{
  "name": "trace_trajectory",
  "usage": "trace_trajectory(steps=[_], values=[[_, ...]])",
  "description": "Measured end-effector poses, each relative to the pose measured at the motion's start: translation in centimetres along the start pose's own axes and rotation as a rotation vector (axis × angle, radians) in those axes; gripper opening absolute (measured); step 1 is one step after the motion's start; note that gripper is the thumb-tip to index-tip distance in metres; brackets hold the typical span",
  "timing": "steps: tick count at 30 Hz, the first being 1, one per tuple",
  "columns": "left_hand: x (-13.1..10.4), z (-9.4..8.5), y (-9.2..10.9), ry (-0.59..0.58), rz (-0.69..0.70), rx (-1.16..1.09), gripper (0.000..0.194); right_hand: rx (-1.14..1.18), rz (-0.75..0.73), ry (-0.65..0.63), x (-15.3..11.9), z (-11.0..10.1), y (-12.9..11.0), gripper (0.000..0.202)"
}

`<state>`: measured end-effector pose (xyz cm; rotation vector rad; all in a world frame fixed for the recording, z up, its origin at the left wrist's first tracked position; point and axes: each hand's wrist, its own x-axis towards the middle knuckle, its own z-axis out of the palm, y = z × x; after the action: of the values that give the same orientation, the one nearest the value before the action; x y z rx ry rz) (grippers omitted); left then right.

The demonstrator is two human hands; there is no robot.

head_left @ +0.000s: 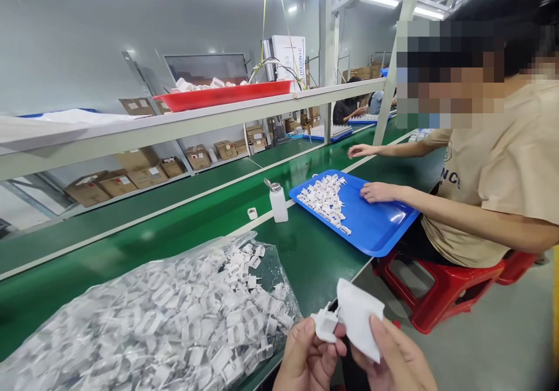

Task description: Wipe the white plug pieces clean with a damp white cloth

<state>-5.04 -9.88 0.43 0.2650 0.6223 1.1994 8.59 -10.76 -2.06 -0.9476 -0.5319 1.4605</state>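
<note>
At the lower right, my left hand [305,353] grips a small white plug housing [325,323] with its prongs pointing up. My right hand [393,350] is closed on a folded white wiping cloth [358,318], held right beside the plug housing; whether the two touch I cannot make out. Left of my hands lies a large clear plastic bag [279,263], its open end towards me and to the right. Many white plug housings [187,315] like the one I hold fill it.
A white pump bottle [278,202] stands on the green bench [301,245], with a loose white part [252,213] nearby. A co-worker [489,181] sits at right by a blue tray [371,228] of white parts. Overhead, a shelf [244,110] carries a red tray [227,95].
</note>
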Motion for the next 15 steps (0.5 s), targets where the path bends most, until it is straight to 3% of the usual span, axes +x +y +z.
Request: trace_trajectory(steps=[3,5,8,12,15], values=[[0.0,0.2,0.0,0.031,-0.082,-0.055,0.015,-0.316,-0.152,0.107,0.4,-0.9,-0.2,0.043],[0.0,0.6,-0.1,0.051,-0.105,-0.056,0.013,-0.519,-0.244,0.058,0.3,-0.8,-0.8,0.041],[0.2,1.1,-0.3,0.06,-0.073,-0.006,0.011,-0.642,-0.417,-0.073,-0.1,0.2,-1.8,0.036],[0.4,0.7,-0.6,0.048,0.163,0.224,0.033,-0.802,-0.614,-0.266,0.2,0.8,-3.0,0.029],[0.4,0.1,-0.8,0.023,0.415,0.565,0.036,-0.788,-0.577,-0.328,0.8,0.3,-3.3,0.03]])
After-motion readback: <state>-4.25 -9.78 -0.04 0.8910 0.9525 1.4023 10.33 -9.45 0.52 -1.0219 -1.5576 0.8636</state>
